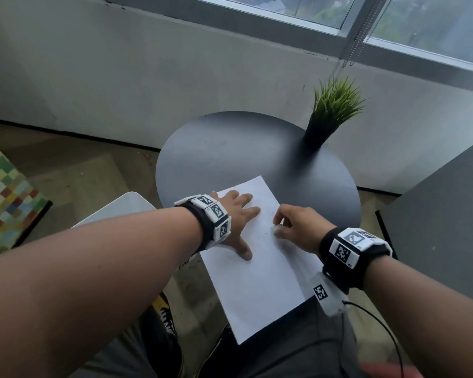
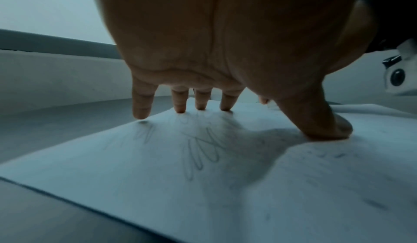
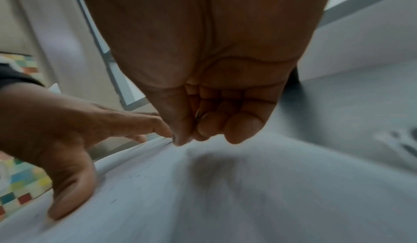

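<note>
A white sheet of paper [image 1: 257, 282] lies on the round black table [image 1: 230, 148], its near end hanging over the table's edge. Faint pencil scribbles [image 2: 203, 154] mark the paper. My left hand [image 1: 241, 227] presses flat on the sheet with fingers spread and fingertips [image 2: 142, 115] down. Just to the right, my right hand [image 1: 280, 227] has its fingers curled and pinches a small whitish piece [image 1: 277, 230] against the paper. In the right wrist view the curled fingers [image 3: 239, 127] hide that piece, and the paper [image 3: 248, 202] is blurred.
A potted green plant [image 1: 331, 110] stands at the table's far right. A white seat [image 1: 120, 208] is beside the table on the left, with a colourful checked rug [image 1: 6, 192] beyond it. A grey panel [image 1: 448, 214] rises on the right; wall and window lie behind.
</note>
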Demonstrator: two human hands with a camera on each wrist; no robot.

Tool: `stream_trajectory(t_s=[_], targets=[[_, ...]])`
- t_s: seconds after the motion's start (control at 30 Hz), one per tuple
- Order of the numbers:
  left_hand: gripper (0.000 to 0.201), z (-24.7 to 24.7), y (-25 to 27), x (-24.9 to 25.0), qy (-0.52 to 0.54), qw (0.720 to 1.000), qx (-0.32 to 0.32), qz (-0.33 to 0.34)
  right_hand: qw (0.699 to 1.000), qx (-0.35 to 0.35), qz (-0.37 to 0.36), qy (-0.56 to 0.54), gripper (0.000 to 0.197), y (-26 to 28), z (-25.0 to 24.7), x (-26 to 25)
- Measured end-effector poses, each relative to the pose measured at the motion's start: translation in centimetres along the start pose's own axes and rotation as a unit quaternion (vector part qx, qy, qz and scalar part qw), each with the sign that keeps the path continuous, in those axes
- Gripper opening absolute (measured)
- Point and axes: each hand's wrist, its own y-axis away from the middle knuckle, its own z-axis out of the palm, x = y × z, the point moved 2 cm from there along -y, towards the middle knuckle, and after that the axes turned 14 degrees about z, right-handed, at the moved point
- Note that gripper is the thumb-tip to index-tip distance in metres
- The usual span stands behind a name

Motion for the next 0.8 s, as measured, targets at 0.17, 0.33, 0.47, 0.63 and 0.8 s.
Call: stream_trajectory(t_s=[0.17, 0.33, 0.47, 0.63, 0.8], targets=[[0.124, -0.1, 0.1, -0.7, 0.01, 0.999, -0.044, 0.002, 0.999, 0.037, 0.011, 0.016, 0.014, -1.8, -0.5, -1.1], [0.131, -1.3, -0.5, 0.0, -0.002, 0.997, -0.078, -0.01, 0.991, 0.069, 0.002, 0.114, 0.028, -2.6, 0.0, -0.5], [0.12, -1.5, -1.4, 0.5, -0.001, 0.999, -0.041, -0.02, 0.994, 0.062, 0.014, 0.084, 0.022, -2.5, -0.1, -0.6], [0.126, -2.2, -1.9, 0.9, -0.031, 0.998, -0.044, -0.016, 0.997, 0.059, 0.015, 0.038, 0.016, -3.0, -0.3, -0.2], [0.133, -1.7, -2.8, 0.3, -0.021, 0.998, -0.053, -0.018, 0.999, 0.017, -0.041, 0.018, 0.004, -1.5, 0.4, -0.8]])
